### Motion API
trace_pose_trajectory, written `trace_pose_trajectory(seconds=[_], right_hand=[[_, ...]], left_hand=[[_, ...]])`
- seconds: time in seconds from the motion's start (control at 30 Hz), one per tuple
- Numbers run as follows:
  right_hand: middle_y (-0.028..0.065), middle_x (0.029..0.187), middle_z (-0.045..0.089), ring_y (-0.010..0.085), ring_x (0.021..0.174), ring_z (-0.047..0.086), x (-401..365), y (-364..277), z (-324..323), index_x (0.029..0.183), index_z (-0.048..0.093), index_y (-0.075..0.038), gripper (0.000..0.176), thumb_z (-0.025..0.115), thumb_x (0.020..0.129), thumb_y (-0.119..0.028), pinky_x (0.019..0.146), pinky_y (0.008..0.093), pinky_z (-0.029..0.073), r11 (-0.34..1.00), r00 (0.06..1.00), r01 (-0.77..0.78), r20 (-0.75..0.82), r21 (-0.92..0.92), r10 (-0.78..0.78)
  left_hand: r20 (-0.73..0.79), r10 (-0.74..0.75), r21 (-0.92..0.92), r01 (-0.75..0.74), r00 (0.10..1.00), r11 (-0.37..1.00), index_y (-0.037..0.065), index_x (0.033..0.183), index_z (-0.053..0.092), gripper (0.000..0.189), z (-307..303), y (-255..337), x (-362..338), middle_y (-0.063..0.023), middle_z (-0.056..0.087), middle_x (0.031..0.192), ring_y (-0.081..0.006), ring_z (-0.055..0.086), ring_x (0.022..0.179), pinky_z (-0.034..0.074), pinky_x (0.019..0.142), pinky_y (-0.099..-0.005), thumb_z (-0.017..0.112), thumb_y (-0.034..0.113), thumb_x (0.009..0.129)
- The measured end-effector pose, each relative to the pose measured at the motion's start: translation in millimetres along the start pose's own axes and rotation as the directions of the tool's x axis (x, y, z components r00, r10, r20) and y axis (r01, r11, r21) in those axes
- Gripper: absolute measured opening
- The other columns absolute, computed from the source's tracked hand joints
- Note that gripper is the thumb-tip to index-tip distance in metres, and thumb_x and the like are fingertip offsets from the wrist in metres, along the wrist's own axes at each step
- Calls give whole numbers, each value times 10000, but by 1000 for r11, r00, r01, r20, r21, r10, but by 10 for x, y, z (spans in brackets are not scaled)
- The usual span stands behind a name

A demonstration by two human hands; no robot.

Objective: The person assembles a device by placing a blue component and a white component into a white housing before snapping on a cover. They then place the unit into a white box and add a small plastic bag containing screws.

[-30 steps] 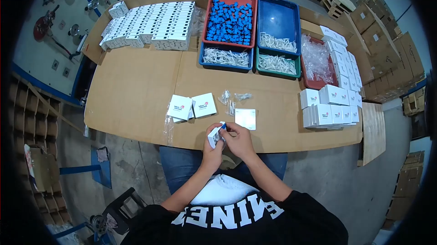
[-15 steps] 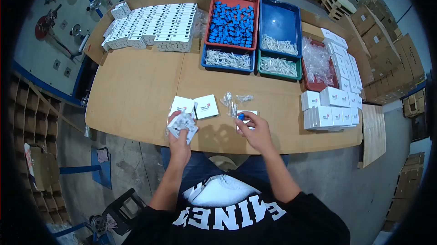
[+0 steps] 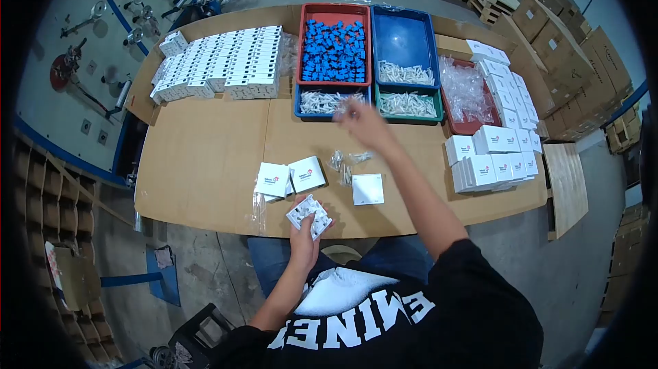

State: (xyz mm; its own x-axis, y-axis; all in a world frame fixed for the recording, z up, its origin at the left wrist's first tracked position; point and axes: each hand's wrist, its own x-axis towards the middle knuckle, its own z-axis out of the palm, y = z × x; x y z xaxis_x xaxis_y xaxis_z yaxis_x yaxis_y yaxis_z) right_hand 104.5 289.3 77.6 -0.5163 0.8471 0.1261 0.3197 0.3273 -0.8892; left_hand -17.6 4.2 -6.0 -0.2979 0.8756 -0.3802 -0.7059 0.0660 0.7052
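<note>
My left hand (image 3: 302, 240) is closed around a white square plastic housing (image 3: 312, 208), its inner side facing up, near the table's front edge. Small details inside the housing are too fine to name. Stretched forward, my right hand (image 3: 367, 124) is over the front edge of a blue tray (image 3: 313, 117) of small white parts. Motion smears its fingers, so any held item cannot be made out. Between the arms lies a white square plate (image 3: 368, 191), with small clear plastic bags (image 3: 358, 158) behind it. White square pieces with a red logo (image 3: 273, 180) lie beyond my left hand.
A red tray (image 3: 301, 40) holds many blue connectors. Beside it are a blue tray (image 3: 404, 37) and a green tray (image 3: 439, 119) with white parts. Stacked white boxes stand at left (image 3: 226, 60) and right (image 3: 483, 170). Another red tray (image 3: 473, 129) holds clear bags.
My right hand has moved from the white plate, where it held a blue connector, forward to the trays. My left hand came right and nearer my body; the housing now shows plainly.
</note>
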Motion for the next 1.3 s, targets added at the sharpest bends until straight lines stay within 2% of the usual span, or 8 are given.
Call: trace_pose_trajectory(seconds=[0.13, 0.4, 0.53, 0.7, 0.83, 0.93, 1.0, 1.3], right_hand=[[136, 833, 747, 211, 773, 704, -1197, -202, 722, 978, 770, -23, 188, 754, 906, -196, 728, 366, 549, 940, 824, -341, 488, 20, 289], [69, 772, 707, 121, 675, 636, -1780, 73, 995, 936, 717, 13, 167, 753, 905, -147, 634, 298, 513, 905, 931, -357, 174, 233, 322], [14, 827, 691, 87, 679, 619, -1502, 273, 826, 1080, 718, -6, 262, 815, 883, -149, 634, 256, 499, 879, 939, -288, -70, 380, 338], [171, 1076, 679, 338, 1026, 690, -1542, 343, 325, 1250, 653, -9, 538, 837, 870, -343, 846, 463, 551, 730, 859, -494, -395, -472, 325], [183, 1109, 638, 347, 1054, 661, -1746, 609, 364, 1193, 645, -21, 491, 858, 845, -293, 897, 466, 537, 710, 876, -474, -366, -521, 316], [141, 1034, 632, 300, 993, 661, -1805, 705, 375, 1076, 615, -31, 329, 823, 874, -186, 896, 427, 534, 867, 889, -434, -272, -246, 368], [104, 1055, 639, 220, 998, 648, -1870, 849, 443, 1021, 554, -42, 225, 747, 910, -81, 896, 381, 533, 885, 955, -201, -115, 420, 272], [204, 1256, 610, 322, 1165, 629, -1907, -66, 543, 1401, 503, 0, 540, 699, 919, -145, 1032, 413, 491, 970, 992, -122, -10, 212, 126]], left_hand=[[-49, 23, -108, -28, 999, 994, 156, 1549, 411, 484, -29, -25, 79, -125, 596, 1394, -260, 625, 1267, 566, 1034, -489, 494, 184, 1073], [-9, 78, 177, -75, 997, 981, 113, 1511, 448, 400, -120, -333, 257, -97, 585, 1377, -179, 596, 1228, 488, 1041, -316, 485, 215, 1126], [-29, -44, 52, 46, 999, 998, 170, 1526, 464, 513, -214, -135, 278, -99, 645, 1300, -256, 671, 1162, 577, 963, -496, 395, 472, 1118], [22, -152, -31, 153, 988, 988, 206, 1610, 394, 616, -192, 50, 159, -108, 656, 1336, -272, 684, 1134, 583, 927, -526, 290, 539, 1102], [-1, -187, 24, 187, 982, 982, 206, 1604, 412, 642, -56, 26, 87, -110, 660, 1331, -270, 683, 1131, 571, 955, -508, 239, 568, 1103], [44, -212, 58, 209, 976, 976, 205, 1601, 426, 677, -45, -23, 144, -80, 661, 1309, -239, 689, 1099, 575, 913, -434, 245, 624, 1100], [118, -265, 13, 265, 957, 964, 207, 1596, 433, 644, -37, 15, 172, -78, 683, 1280, -225, 697, 1082, 571, 890, -415, 269, 596, 1110], [141, -381, -76, 393, 914, 916, 192, 1542, 496, 639, 95, 19, 216, -65, 708, 1260, -220, 703, 1050, 559, 828, -404, 264, 592, 1100]])
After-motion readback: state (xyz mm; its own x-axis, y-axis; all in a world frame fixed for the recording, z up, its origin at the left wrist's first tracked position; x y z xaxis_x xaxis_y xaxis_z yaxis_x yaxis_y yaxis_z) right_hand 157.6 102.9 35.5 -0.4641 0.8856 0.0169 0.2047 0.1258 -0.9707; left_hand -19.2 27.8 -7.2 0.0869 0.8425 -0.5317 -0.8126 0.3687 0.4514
